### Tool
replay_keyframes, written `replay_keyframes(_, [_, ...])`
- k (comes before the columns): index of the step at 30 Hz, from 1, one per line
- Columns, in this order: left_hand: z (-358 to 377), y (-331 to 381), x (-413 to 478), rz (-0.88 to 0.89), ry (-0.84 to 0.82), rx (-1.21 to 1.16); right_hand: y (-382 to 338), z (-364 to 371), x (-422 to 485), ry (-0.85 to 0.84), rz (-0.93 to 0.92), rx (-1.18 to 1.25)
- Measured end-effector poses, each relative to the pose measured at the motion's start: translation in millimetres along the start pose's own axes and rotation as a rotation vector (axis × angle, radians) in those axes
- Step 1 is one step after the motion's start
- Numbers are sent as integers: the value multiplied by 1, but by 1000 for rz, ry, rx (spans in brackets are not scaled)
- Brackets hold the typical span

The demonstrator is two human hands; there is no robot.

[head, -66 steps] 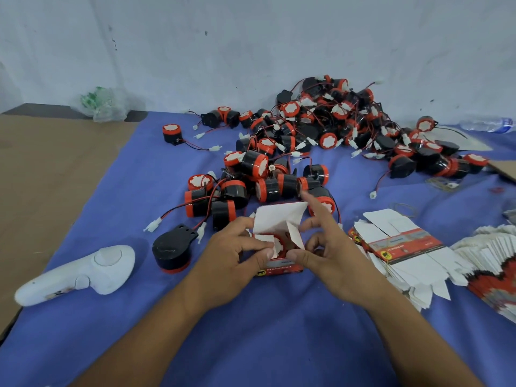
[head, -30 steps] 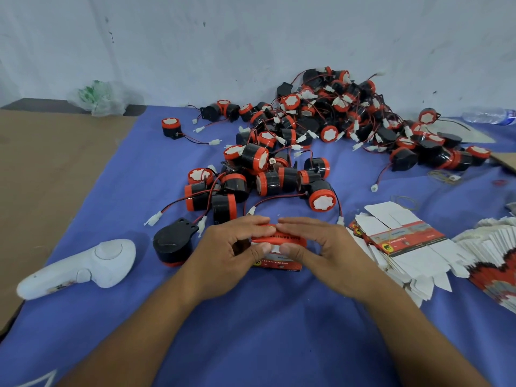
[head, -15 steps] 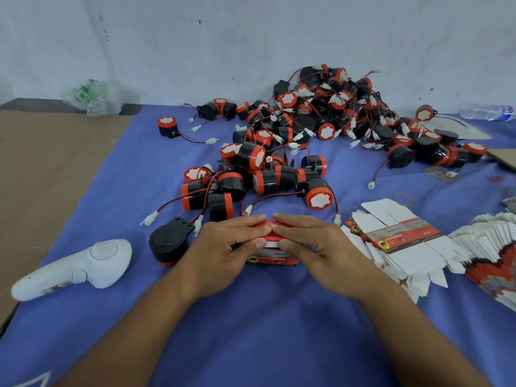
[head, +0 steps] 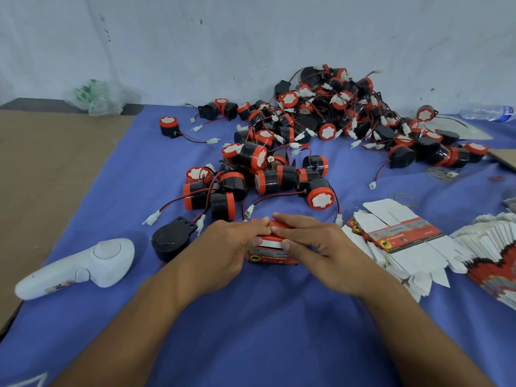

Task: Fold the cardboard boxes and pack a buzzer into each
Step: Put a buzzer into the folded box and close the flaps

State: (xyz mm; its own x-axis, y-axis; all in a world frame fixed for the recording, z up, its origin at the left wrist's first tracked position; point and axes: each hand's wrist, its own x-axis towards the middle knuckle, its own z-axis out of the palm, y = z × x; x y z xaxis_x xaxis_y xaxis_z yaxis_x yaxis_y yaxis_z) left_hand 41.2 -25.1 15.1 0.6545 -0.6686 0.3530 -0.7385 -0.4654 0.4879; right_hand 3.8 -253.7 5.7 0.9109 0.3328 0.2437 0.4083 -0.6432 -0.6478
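A small red and white cardboard box stands on the blue cloth in front of me, its top flap folded down. My left hand grips its left side, fingers curled over the top. My right hand holds the right side, thumb on the front face and fingers laid across the lid. Whatever is inside the box is hidden. A big heap of black and red buzzers with wires lies behind. Flat unfolded boxes are stacked at the right.
A white hand controller lies at the left. A single black buzzer sits beside my left hand. More flat box blanks fan out at the far right. A plastic bottle and a crumpled bag lie by the wall.
The box's white top flap stood open 2.2 s ago; both hands have since folded it down and now press on the closed lid.
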Motion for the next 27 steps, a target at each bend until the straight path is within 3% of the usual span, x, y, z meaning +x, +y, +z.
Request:
replay_keyframes(3, [-2,1,0,-10,22,-47,0,0,1,6,5,68])
replay_keyframes(11, [4,0,-6,73,148,19,5,-1,-2,-48,-30,-29])
replay_keyframes(16, [10,-7,-11,-152,187,-279,4,3,-2,-20,26,230])
replay_keyframes(22, [11,-9,-10,-242,122,-566,7,1,-2,-22,47,266])
replay_keyframes(27, [9,-10,-11,-228,101,-500,6,0,-2,-28,43,252])
